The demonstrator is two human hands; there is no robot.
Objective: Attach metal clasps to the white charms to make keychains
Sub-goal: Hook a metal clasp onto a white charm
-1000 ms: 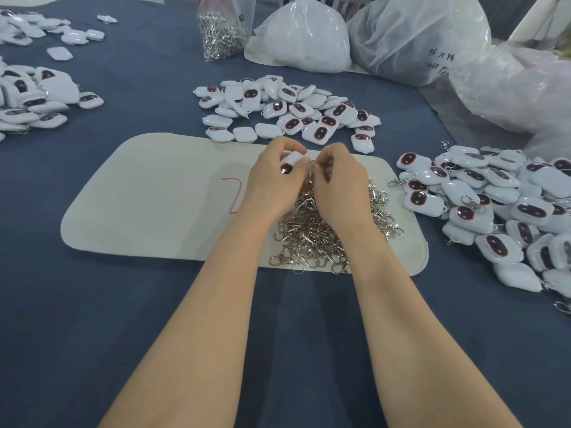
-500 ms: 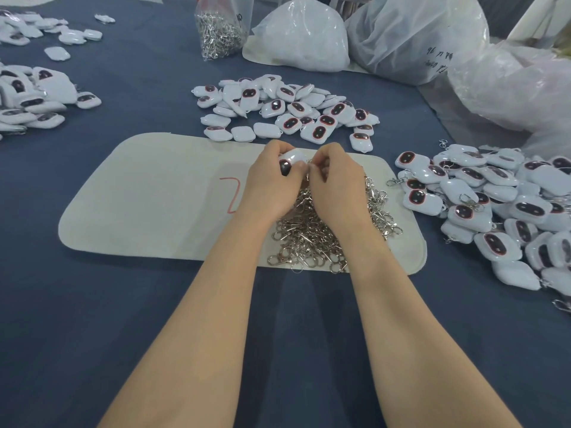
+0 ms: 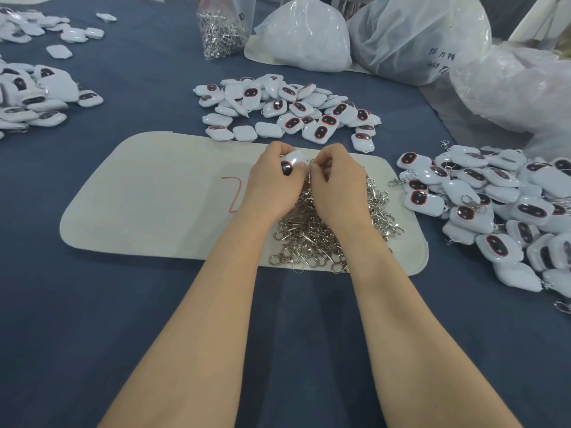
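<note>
My left hand (image 3: 272, 183) grips a white charm (image 3: 295, 160) with a dark oval window, held above the cream mat (image 3: 154, 196). My right hand (image 3: 336, 180) meets it fingertip to fingertip and pinches a small metal clasp at the charm's edge; the clasp is mostly hidden by the fingers. Under both hands lies a pile of loose metal clasps (image 3: 312, 239). Bare charms (image 3: 287, 109) are heaped just beyond the mat. To the right sits a pile of charms with clasps on them (image 3: 500, 208).
More white charms (image 3: 34, 97) lie at the far left. A clear bag of clasps (image 3: 221, 29) stands at the back, beside large white plastic bags (image 3: 417, 35). The table is covered in dark blue cloth (image 3: 92, 319).
Both hands stay together over the clasp pile with only small finger shifts. The charm has turned slightly in my left hand, showing more of its white body.
</note>
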